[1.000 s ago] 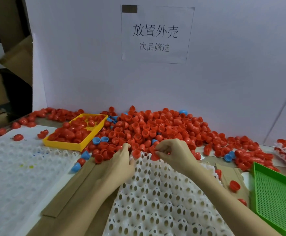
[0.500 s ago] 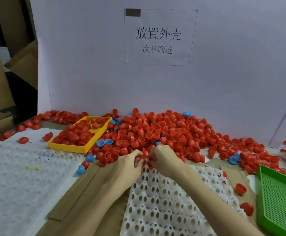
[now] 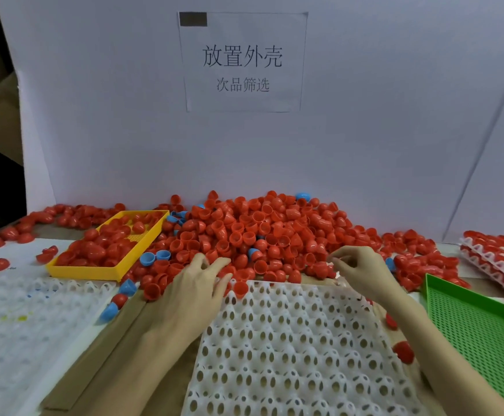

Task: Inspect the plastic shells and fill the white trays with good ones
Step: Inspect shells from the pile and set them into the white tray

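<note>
Red shells (image 3: 262,235) heaped beyond both hands, white tray (image 3: 298,349) below.

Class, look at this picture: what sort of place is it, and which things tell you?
Probably a factory sorting bench: a heap of red plastic shells, a white tray with rows of holes for them, and a posted sign on the back board.

Two hands (image 3: 196,283) — one yellow tray (image 3: 89,270), one green tray (image 3: 478,322), countless red shells (image 3: 253,235).

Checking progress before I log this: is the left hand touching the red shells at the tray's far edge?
Touching. The head view shows the left hand with spread fingers resting on the red shells by the white tray.
</note>
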### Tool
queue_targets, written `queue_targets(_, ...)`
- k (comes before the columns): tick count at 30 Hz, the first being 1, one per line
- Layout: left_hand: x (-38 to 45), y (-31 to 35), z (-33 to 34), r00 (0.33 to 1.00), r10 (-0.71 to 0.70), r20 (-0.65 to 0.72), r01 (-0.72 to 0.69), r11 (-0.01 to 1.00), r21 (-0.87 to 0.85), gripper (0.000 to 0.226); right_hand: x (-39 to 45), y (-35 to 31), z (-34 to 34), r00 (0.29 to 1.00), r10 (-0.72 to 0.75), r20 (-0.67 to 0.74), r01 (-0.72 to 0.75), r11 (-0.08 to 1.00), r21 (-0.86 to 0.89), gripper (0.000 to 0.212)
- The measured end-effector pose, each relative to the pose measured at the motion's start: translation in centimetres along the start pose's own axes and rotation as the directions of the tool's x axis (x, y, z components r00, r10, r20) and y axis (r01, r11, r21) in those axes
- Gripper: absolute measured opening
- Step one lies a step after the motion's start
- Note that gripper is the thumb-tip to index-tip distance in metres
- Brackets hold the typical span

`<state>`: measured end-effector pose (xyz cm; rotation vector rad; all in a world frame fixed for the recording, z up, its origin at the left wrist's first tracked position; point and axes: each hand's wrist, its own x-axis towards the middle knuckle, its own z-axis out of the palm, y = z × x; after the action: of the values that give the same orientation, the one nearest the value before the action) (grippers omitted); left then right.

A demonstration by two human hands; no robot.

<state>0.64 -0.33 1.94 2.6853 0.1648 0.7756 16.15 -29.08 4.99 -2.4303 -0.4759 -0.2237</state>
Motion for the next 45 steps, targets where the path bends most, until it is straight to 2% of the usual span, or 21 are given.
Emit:
queue_targets(2,0.1,0.2,-0.2,0.984,0.179,-0.004,-0.179,0.984,-0.006,0.035,0.3,1.4,0.2,0.999,0.022,-0.031,-0.023,0.998,-0.065,0.018)
queue_targets(4,0.2,0.3,-0.3,0.958,0.284,0.035,-0.284,0.959,-0.001,0.03,0.6,1.9,0.5,1.0,-0.006,-0.018,0.004,0.994,-0.105,0.021)
queue_targets(9,-0.5,0.5,0.2,0.921,0.377,0.093,-0.383,0.923,0.05,0.026,1.6,1.4,1.8,0.988,-0.075,0.136,0.098,0.98,-0.172,0.031)
queue_targets(13,-0.5,0.6,0.3,0.913,0.4,0.078,-0.403,0.915,0.024,0.028,2.0,1.0,2.6,0.994,-0.047,0.099,0.067,0.975,-0.212,0.028)
queue_targets(17,-0.5,0.6,0.1,0.904,0.426,0.036,-0.427,0.904,0.03,0.016,1.4,0.4,2.0,0.998,-0.055,0.008,0.056,0.995,-0.088,0.012)
queue_targets(20,-0.4,1.0,-0.2,0.9,0.435,-0.016,-0.435,0.9,0.017,0.009,0.1,-0.4,0.9,0.998,-0.046,-0.038,0.051,0.988,0.143,0.005)
queue_targets(22,-0.6,1.7,-0.4,0.897,0.437,-0.07,-0.439,0.898,-0.012,0.008,-1.5,-1.0,0.2,1.0,-0.027,-0.006,0.028,0.942,0.333,0.005)
queue_targets(25,-1.0,3.2,-0.7,0.927,0.355,-0.124,-0.374,0.906,-0.2,0.017,-4.0,-2.1,-1.1,0.986,-0.08,0.143,-0.022,0.801,0.599,0.009)
queue_targets(27,-1.5,4.4,-0.9,0.95,0.296,-0.095,-0.31,0.877,-0.368,0.032,-5.5,-2.9,-1.6,0.949,-0.181,0.26,-0.031,0.763,0.646,0.013)
queue_targets(29,-2.1,5.7,-0.9,0.955,0.295,-0.022,-0.266,0.826,-0.497,0.05,-6.5,-3.9,-1.5,0.896,-0.271,0.352,-0.019,0.769,0.639,0.02)
queue_targets(30,-2.3,6.1,-0.9,0.949,0.315,-0.001,-0.268,0.805,-0.53,0.051,-6.9,-4.4,-1.2,0.875,-0.298,0.381,-0.018,0.767,0.641,0.024)
queue_targets(33,-2.2,6.4,-0.9,0.945,0.319,-0.066,-0.305,0.796,-0.523,0.026,-7.7,-5.5,-0.2,0.859,-0.34,0.383,0.005,0.753,0.658,0.026)
queue_targets(35,-1.9,5.9,-1.4,0.966,0.254,-0.048,-0.234,0.782,-0.578,0.019,-7.8,-5.8,-0.1,0.867,-0.343,0.361,0.016,0.744,0.668,0.024)
queue_targets(37,-1.5,5.2,-2.0,0.979,0.201,0.027,-0.142,0.777,-0.614,0.018,-7.8,-5.7,-0.3,0.87,-0.336,0.36,0.004,0.735,0.678,0.02)
queue_targets(39,-0.6,3.7,-2.6,0.997,0.08,0.003,-0.063,0.806,-0.588,0.017,-7.8,-5.4,-0.5,0.887,-0.307,0.344,-0.006,0.738,0.674,0.019)
queue_targets(40,0.1,2.5,-2.9,0.996,-0.027,-0.08,-0.022,0.825,-0.564,0.016,-7.7,-5.2,-0.7,0.899,-0.285,0.333,-0.012,0.743,0.669,0.02)
queue_targets(41,0.7,0.9,-3.6,0.971,-0.144,-0.193,0.022,0.851,-0.524,0.015,-7.6,-5.0,-0.8,0.91,-0.261,0.323,-0.02,0.75,0.661,0.021)
queue_targets(43,1.6,-3.0,-5.1,0.876,-0.295,-0.381,0.149,0.917,-0.369,0.022,-7.4,-4.8,-0.9,0.924,-0.219,0.315,-0.041,0.76,0.649,0.022)
queue_targets(45,1.4,-6.6,-5.9,0.849,-0.389,-0.358,0.363,0.921,-0.139,0.05,-7.4,-4.6,-0.9,0.928,-0.195,0.318,-0.068,0.75,0.658,0.021)
